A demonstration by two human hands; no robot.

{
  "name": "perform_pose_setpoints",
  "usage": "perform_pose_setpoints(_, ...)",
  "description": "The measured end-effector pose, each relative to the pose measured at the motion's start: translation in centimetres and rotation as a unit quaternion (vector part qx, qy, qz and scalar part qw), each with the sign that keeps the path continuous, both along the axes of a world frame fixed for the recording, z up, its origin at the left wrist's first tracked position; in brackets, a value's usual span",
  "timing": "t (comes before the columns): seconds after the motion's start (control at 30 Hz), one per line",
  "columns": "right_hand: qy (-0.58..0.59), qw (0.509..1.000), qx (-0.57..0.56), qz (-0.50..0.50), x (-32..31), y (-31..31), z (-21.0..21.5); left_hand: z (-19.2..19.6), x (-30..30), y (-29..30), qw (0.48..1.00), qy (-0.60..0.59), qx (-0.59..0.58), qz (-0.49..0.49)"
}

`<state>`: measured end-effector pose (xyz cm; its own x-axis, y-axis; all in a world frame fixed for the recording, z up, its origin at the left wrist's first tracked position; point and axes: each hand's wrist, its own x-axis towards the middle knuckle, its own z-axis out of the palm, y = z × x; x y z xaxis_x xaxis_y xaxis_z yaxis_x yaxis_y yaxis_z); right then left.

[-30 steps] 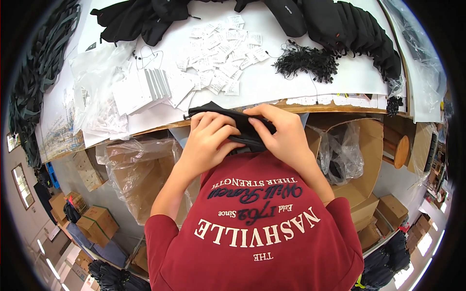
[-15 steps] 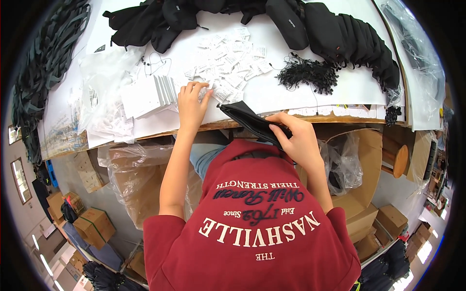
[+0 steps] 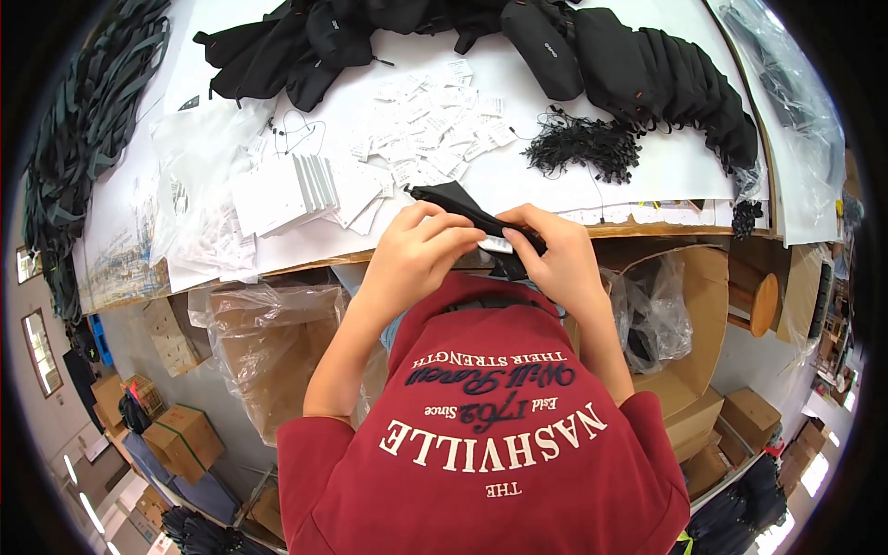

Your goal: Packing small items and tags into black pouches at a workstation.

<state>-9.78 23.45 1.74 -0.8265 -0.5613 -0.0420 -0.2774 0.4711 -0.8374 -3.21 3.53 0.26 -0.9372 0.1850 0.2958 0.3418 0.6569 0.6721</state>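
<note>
A black zippered pouch [image 3: 455, 198] hangs over the table's near edge, its opening toward me. My right hand [image 3: 562, 254] grips the pouch's right end between thumb and fingers. At the opening, a small white label [image 3: 497, 245] shows against the black fabric. My left hand [image 3: 412, 257] is closed, its fingertips pinching that label's left end. Part of the pouch is hidden behind my fingers. Beyond my hands lies a loose pile of similar white labels [image 3: 430, 120].
A stack of white cards [image 3: 282, 194] and clear plastic bags [image 3: 199, 185] lie at left. Black bags [image 3: 638, 69] line the back, with a heap of black cords [image 3: 585, 146] in front. Black straps [image 3: 88, 120] hang far left. An open carton [image 3: 698, 314] stands below the edge.
My left hand has come from the label pile back to the pouch, bringing a white label to its opening. My right hand keeps its hold on the pouch, which has shifted slightly left.
</note>
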Motion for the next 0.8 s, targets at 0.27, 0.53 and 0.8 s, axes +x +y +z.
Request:
perform_pose_setpoints(0.27,-0.029,0.999,-0.040,0.010,0.3,0.1,-1.0,-0.2,1.4,0.7,0.994,-0.019,-0.104,0.012)
perform_pose_setpoints(0.53,-0.198,0.972,-0.117,0.047,-1.1,1.1,-2.0,0.7,2.9,0.3,0.985,0.076,-0.153,0.014)
perform_pose_setpoints(0.8,-0.284,0.933,-0.124,0.182,-0.5,3.6,-4.8,0.6,3.0,-1.1,0.991,0.041,-0.064,0.109)
